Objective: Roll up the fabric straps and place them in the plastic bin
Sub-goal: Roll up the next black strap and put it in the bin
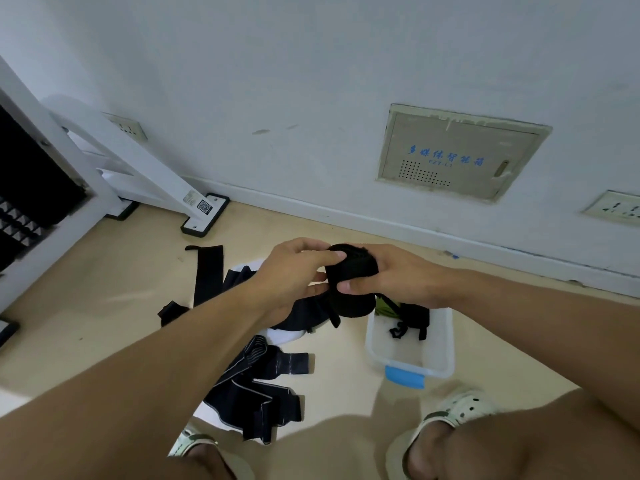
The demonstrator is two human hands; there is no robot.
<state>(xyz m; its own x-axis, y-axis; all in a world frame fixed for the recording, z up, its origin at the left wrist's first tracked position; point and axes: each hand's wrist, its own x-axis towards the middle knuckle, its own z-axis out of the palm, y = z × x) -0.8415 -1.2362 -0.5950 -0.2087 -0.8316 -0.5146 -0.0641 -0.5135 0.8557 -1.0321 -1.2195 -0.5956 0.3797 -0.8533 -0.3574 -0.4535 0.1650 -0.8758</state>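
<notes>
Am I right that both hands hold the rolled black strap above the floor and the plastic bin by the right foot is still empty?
Not quite. Both hands, left and right, do hold the rolled black strap, but the head view shows the plastic bin already holds dark straps.

A white wall [311, 64] is seen at the back. A pale metal box door [460, 154] with blue writing and small holes is set into the wall. A wall socket [614, 207] is seen to the right of it, and another socket [129, 126] far to the left. A white baseboard [346, 213] runs along the bottom of the wall. The floor [104, 299] is a light tan colour. A white frame [138, 161] stands on the left, on black and white feet [205, 216], one with a square code sticker. Two pale green sandals [460, 410] with holes are worn at the bottom.
</notes>
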